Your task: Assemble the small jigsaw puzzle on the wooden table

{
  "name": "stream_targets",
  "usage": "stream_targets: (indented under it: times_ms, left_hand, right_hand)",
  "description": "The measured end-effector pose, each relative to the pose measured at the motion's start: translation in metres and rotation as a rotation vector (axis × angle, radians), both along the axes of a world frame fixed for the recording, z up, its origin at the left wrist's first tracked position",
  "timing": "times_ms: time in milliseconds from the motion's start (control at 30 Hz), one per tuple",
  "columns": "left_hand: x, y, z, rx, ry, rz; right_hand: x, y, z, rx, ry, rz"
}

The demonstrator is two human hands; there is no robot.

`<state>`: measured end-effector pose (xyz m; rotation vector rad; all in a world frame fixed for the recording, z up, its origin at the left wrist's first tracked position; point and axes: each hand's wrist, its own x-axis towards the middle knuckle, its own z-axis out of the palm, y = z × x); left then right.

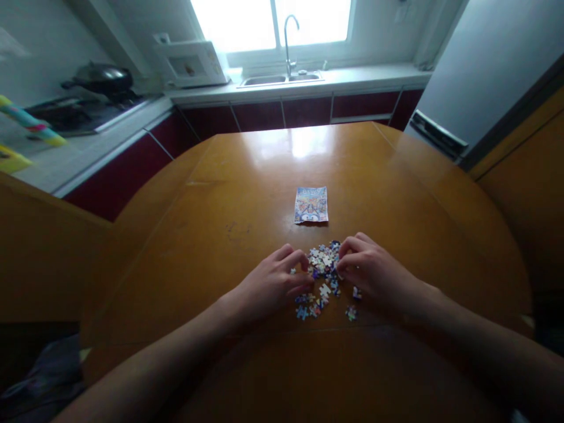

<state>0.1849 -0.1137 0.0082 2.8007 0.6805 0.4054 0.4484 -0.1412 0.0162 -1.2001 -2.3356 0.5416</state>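
A small heap of loose jigsaw pieces [324,267] lies on the round wooden table [220,205] in front of me. My left hand [275,281] rests on the left side of the heap, fingers curled onto the pieces. My right hand [368,267] sits on the right side, its fingers bent and touching the pieces too. Whether either hand pinches a single piece is too small to see. A colourful printed picture card [311,205] lies flat just beyond the heap.
Behind the table runs a kitchen counter with a sink and tap [288,56] under a bright window. A stove with a dark wok [103,79] stands at left. A grey fridge [476,76] stands at right, and a white appliance [191,63] sits on the counter.
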Motion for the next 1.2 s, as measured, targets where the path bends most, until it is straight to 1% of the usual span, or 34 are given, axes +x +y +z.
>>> stream_targets:
  times_ms: [67,133,233,333,567,667,767,867,1000,1100,1200]
  left_hand:
    - [-0.001,0.002,-0.002,-0.019,-0.022,-0.008]
    - [-0.001,0.003,-0.004,-0.018,-0.056,0.017]
    - [0.0,0.005,-0.008,0.008,-0.086,0.076]
    - [0.0,0.006,-0.009,0.013,-0.089,0.087]
    - [0.0,0.008,-0.011,-0.004,-0.089,0.074]
    - [0.0,0.008,-0.01,0.011,-0.103,0.045]
    - [-0.001,0.009,-0.006,0.039,-0.105,0.003]
    - [-0.003,0.01,0.001,0.047,-0.086,-0.071]
    - [-0.006,0.012,0.006,0.0,-0.043,-0.13]
    - [-0.006,0.013,0.0,-0.024,-0.072,-0.089]
    - [-0.005,0.015,-0.009,0.009,-0.117,-0.009]
  right_hand:
    - [0.003,0.005,-0.002,0.034,0.027,-0.048]
    - [0.004,0.008,-0.004,0.064,0.024,-0.064]
    - [0.0,0.009,-0.007,0.087,-0.008,-0.036]
    - [-0.005,0.007,-0.01,0.091,-0.036,-0.021]
    - [-0.012,0.004,-0.011,0.11,-0.037,-0.013]
    - [-0.015,0.004,-0.008,0.117,-0.007,-0.006]
    - [-0.011,0.005,-0.003,0.105,0.058,-0.025]
    - [0.003,0.01,0.003,0.023,0.074,-0.092]
    - [0.031,0.021,0.006,-0.198,-0.029,-0.167]
    - [0.044,0.027,0.008,-0.383,-0.095,-0.173]
    - [0.048,0.027,0.01,-0.49,-0.155,-0.172]
